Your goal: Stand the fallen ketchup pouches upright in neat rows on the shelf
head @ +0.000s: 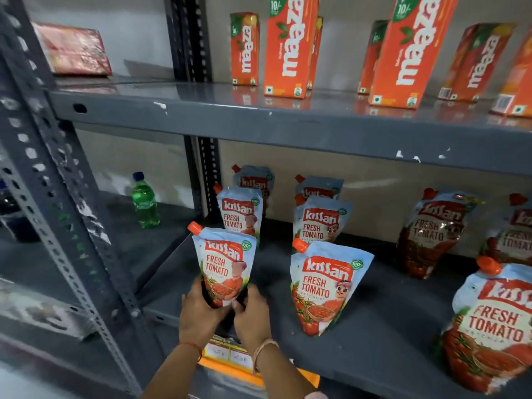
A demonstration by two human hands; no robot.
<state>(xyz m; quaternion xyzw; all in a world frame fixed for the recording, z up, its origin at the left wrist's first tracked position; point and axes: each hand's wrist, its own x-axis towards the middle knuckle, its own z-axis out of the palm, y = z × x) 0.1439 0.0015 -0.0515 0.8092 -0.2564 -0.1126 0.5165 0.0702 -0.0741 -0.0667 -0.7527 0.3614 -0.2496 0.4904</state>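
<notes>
You see dim, even light; the upper shelf [201,102] shines with glare, edges bend and blur.

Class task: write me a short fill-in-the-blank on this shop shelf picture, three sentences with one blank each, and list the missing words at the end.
1. Both hands, left hand and right hand, grip the bottom of one ketchup ____.
2. The held pouch has an ____ cap at its top corner.
3. The juice cartons stand on the shelf ____ the pouches.

Missing words: pouch; orange; above
</notes>
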